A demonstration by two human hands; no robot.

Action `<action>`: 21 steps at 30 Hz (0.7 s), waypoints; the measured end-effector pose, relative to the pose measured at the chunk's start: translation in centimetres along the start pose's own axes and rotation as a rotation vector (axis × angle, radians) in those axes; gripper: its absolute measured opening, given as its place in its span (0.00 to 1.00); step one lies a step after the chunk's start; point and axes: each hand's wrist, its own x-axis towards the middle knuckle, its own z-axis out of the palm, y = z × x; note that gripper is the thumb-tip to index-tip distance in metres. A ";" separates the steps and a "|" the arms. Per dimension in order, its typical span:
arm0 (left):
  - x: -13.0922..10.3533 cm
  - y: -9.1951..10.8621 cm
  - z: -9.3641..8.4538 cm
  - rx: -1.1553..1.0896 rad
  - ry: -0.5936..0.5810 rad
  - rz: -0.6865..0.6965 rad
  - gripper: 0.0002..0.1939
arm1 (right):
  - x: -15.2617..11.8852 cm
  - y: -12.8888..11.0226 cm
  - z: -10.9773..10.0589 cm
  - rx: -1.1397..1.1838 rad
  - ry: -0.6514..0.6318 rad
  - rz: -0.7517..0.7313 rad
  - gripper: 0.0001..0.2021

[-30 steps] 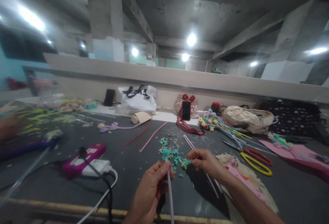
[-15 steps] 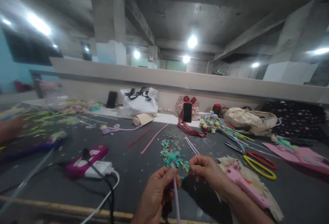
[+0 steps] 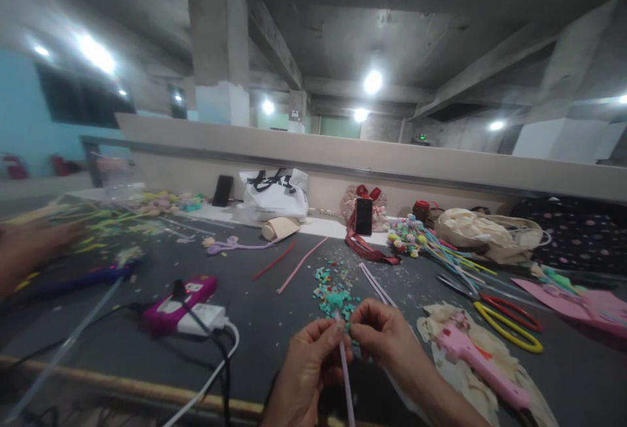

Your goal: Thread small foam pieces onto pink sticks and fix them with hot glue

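Stem [image 3: 345, 378] pinched near tip in left hand [image 3: 313, 362], by green bits [image 3: 324, 290] over bench [image 3: 259, 329]. Right hand [image 3: 385, 335] curled alongside; can't tell if pinching. Steady stem helps placement.

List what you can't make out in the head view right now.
All in the head view:
- Stem: lower end cut off by the bottom edge; part of it hidden by the left hand.
- Right hand: whether its fingers hold anything; too small to tell.
- Green bits: single shapes too small and blurred.
- Pale strips: partly hidden by the right hand.
- Co-worker's hand: blurred, cut off by the left edge.
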 end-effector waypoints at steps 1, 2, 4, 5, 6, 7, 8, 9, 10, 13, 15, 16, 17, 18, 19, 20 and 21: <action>0.0 0.0 0.0 -0.001 0.000 0.008 0.11 | 0.0 0.0 0.1 -0.001 -0.001 -0.001 0.03; -0.1 0.0 0.0 0.000 0.002 0.012 0.11 | 0.0 0.0 0.1 0.001 -0.004 -0.001 0.03; -0.1 0.0 0.0 0.003 0.007 0.012 0.11 | -0.1 0.0 0.2 0.019 -0.021 -0.009 0.04; -0.1 0.0 0.0 0.007 0.003 0.012 0.12 | -0.2 0.0 0.2 0.031 -0.031 -0.015 0.04; 0.0 0.0 -0.1 0.013 -0.007 0.009 0.12 | -0.3 -0.1 0.2 0.040 -0.038 -0.019 0.05; 0.0 0.0 -0.2 0.021 -0.025 0.002 0.12 | -0.4 -0.1 0.2 0.046 -0.043 -0.023 0.05; 0.0 0.0 -0.2 0.030 -0.044 -0.007 0.12 | -0.4 -0.1 0.2 0.048 -0.040 -0.027 0.06; 0.1 -0.1 -0.3 0.035 -0.056 -0.011 0.12 | -0.5 -0.1 0.2 0.047 -0.035 -0.028 0.06; 0.1 -0.1 -0.3 0.039 -0.064 -0.013 0.12 | -0.5 -0.1 0.1 0.048 -0.028 -0.030 0.07; 0.1 -0.3 -0.3 0.036 -0.080 -0.020 0.12 | -0.5 0.0 0.0 0.063 -0.021 -0.024 0.08; 0.0 -0.3 -0.2 0.034 -0.090 -0.021 0.13 | -0.4 0.1 0.0 0.076 -0.017 0.004 0.08; 0.1 -0.3 -0.2 0.039 -0.091 -0.021 0.13 | -0.4 0.1 0.0 0.078 -0.017 0.019 0.07; 0.1 -0.3 -0.2 0.050 -0.086 -0.015 0.13 | -0.4 0.2 0.0 0.074 -0.022 0.032 0.07; 0.1 -0.3 -0.2 0.069 -0.079 -0.011 0.14 | -0.4 0.2 0.0 0.064 -0.029 0.040 0.06; 0.2 -0.4 -0.2 0.095 -0.072 -0.010 0.15 | -0.4 0.3 0.0 0.055 -0.039 0.046 0.06; 0.3 -0.4 -0.2 0.124 -0.065 -0.014 0.16 | -0.4 0.3 -0.1 0.049 -0.048 0.052 0.05; 0.3 -0.4 -0.3 0.153 -0.059 -0.018 0.16 | -0.4 0.4 -0.1 0.049 -0.056 0.058 0.05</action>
